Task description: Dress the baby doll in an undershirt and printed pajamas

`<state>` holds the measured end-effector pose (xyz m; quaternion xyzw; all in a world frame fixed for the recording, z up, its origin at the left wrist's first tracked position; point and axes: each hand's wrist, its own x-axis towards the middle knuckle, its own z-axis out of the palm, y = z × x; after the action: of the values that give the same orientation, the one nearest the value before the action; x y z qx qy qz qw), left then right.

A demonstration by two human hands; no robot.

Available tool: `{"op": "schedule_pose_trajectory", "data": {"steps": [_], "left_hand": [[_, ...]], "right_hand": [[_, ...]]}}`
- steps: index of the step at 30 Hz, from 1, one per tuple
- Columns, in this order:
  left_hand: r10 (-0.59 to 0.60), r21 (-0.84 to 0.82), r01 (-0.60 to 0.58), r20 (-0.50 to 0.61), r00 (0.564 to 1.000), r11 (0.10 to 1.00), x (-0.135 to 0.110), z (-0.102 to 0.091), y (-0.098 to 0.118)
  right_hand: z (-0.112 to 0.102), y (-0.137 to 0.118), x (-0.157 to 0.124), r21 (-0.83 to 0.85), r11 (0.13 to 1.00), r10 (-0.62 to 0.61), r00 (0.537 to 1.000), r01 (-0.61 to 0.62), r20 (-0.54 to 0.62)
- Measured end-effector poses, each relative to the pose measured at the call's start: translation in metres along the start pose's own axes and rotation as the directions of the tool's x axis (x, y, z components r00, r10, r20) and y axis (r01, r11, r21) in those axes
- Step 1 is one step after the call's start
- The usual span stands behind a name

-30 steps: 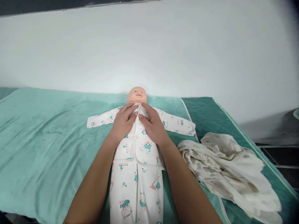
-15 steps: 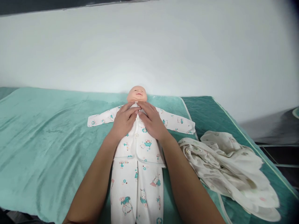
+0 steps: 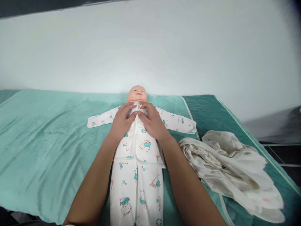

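Note:
A baby doll (image 3: 137, 93) lies on its back on a teal blanket (image 3: 47, 138), dressed in a white printed top (image 3: 141, 142) and matching trousers (image 3: 137, 194). Its sleeves are spread out to both sides. My left hand (image 3: 121, 121) and my right hand (image 3: 151, 123) rest on the doll's upper chest. Their fingertips meet at the top's front opening just under the chin, pinching the fabric there. Both forearms run down over the doll's body.
A crumpled cream printed cloth (image 3: 232, 169) lies to the right of the doll on a darker green quilted mat (image 3: 209, 113). A plain white wall (image 3: 150, 47) stands behind. The mat's right edge drops to a dark floor (image 3: 284, 153).
Both hands have crept slightly up the chest toward the collar, with fingertips drawn closer together at the front opening. The view has shifted a little.

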<state>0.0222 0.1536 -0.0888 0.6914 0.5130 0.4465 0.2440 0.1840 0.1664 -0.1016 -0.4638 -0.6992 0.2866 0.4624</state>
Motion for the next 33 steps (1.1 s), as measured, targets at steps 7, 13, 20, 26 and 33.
{"op": "schedule_pose_trajectory", "data": {"steps": [7,13,20,26,33], "left_hand": [[0.033,0.032,-0.032,-0.019,0.999,0.999,-0.003,0.0,0.005],[-0.001,-0.048,-0.001,-0.043,0.999,0.999,-0.025,-0.006,0.006],[0.013,-0.1,-0.013,0.006,1.0,0.995,-0.036,-0.013,0.005],[0.024,-0.12,-0.019,0.042,0.999,0.993,-0.034,-0.015,0.006],[0.003,-0.191,0.002,0.026,1.0,0.982,-0.034,-0.014,0.004]], "right_hand": [[0.002,0.001,-0.003,0.121,0.992,0.035,0.997,-0.027,-0.064],[0.002,-0.006,-0.015,0.139,0.985,-0.082,0.983,0.105,-0.162],[0.003,-0.015,-0.051,0.153,0.984,-0.064,0.984,0.09,-0.167],[0.001,-0.013,-0.062,0.118,0.985,-0.105,0.976,0.129,-0.191],[0.003,-0.011,-0.058,0.029,0.981,-0.178,0.942,0.194,-0.285]]}}
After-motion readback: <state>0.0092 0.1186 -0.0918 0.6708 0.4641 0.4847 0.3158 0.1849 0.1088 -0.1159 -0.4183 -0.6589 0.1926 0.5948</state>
